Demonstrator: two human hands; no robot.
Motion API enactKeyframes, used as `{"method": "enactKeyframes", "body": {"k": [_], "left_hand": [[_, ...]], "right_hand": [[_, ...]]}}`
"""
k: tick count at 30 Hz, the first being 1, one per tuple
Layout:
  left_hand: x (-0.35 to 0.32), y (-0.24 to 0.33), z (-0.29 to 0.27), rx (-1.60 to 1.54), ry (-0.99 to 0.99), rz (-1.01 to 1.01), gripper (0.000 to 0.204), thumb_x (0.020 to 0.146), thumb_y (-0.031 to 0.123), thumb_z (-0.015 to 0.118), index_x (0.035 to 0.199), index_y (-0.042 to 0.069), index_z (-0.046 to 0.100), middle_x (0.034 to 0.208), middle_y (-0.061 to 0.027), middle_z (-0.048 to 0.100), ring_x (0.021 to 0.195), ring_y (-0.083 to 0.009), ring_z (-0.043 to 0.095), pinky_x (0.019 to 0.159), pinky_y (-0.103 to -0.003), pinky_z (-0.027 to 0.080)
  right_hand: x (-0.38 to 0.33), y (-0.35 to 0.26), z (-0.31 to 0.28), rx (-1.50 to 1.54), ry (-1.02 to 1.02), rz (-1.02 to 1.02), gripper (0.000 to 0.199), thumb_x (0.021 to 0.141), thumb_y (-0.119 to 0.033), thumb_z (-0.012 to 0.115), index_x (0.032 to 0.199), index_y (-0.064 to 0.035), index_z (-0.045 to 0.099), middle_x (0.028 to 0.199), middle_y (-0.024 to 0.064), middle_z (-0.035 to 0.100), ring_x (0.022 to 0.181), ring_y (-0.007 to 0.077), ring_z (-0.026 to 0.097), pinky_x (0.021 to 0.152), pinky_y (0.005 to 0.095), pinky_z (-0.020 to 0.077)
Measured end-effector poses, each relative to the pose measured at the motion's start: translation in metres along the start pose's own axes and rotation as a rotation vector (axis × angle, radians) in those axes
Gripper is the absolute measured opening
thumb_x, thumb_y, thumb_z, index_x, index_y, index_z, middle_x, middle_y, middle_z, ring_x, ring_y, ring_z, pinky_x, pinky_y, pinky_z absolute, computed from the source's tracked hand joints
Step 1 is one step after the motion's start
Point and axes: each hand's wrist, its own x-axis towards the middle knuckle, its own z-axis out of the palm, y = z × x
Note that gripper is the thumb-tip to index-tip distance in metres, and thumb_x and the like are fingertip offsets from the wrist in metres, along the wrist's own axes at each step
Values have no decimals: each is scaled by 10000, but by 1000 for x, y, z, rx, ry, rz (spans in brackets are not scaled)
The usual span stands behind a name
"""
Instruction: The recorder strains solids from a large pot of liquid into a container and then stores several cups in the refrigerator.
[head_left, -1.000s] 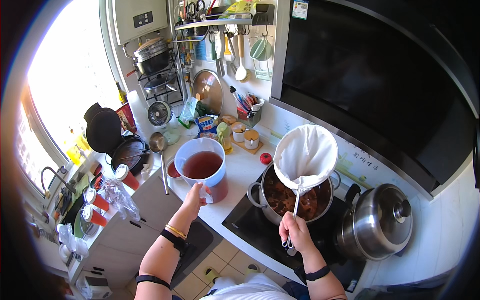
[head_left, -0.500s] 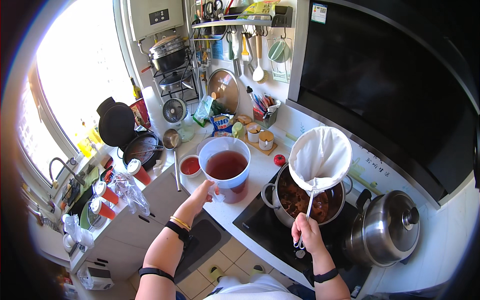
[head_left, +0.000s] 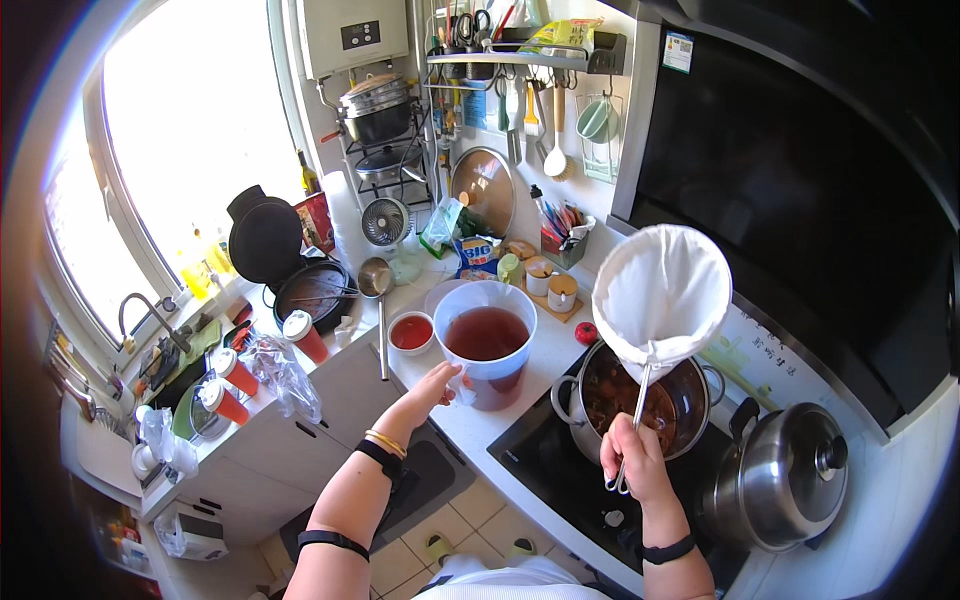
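Observation:
My left hand (head_left: 432, 386) grips the handle of a clear measuring jug (head_left: 487, 341) that stands on the white counter and holds dark red liquid. My right hand (head_left: 632, 455) holds the wire handle of a white cloth strainer (head_left: 662, 292), raised upright above an open steel pot (head_left: 640, 400) on the black hob. The pot contains dark brown-red contents. A small white bowl of red sauce (head_left: 411, 332) sits just left of the jug.
A lidded steel pot (head_left: 790, 482) stands at the right on the hob. Behind the jug are jars, a snack bag and a small fan (head_left: 385, 222). A black griddle (head_left: 300, 275), red-filled cups (head_left: 300, 335) and a sink tap (head_left: 150, 315) lie to the left.
The view has shifted slightly. My left hand stays on the jug and my right hand keeps the strainer raised over the pot.

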Motion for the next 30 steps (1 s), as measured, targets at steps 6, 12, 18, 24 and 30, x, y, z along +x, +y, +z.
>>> {"method": "enactKeyframes", "body": {"k": [6,12,18,24,30], "left_hand": [[-21,9,4,190,204,24,494,931,459,479,1181,36,438,1063,-78,546,786,-134,566,655,-268,418],[-49,-8,-6,171,245,46,423,923,326,567,1169,0,456,1109,-101,545,778,-144,575,735,-298,462],[-72,-24,-8,171,239,49,373,932,264,534,1200,17,459,1113,-82,543,791,-133,576,728,-283,455],[-81,-20,-11,43,261,82,292,954,253,461,1177,70,506,1085,-21,551,817,-104,546,710,-259,429],[-73,7,5,67,177,123,371,974,373,413,1095,90,621,1029,15,607,892,-105,503,782,-274,399]], "right_hand": [[36,-43,44,-43,-235,-67,439,1014,-377,332,696,-84,409,550,7,455,489,75,428,489,207,353],[72,-16,94,75,-415,-74,427,1012,-407,332,742,-90,427,563,-6,463,488,63,445,486,202,366],[89,50,119,107,-414,44,447,1001,-436,348,732,-93,448,536,-4,472,481,70,450,480,207,355],[88,78,136,126,-401,142,413,1009,-394,341,721,-105,399,561,0,470,497,68,445,491,210,365],[91,109,146,194,-363,156,449,1000,-441,339,711,-105,412,568,19,491,495,88,459,488,220,364]]}}
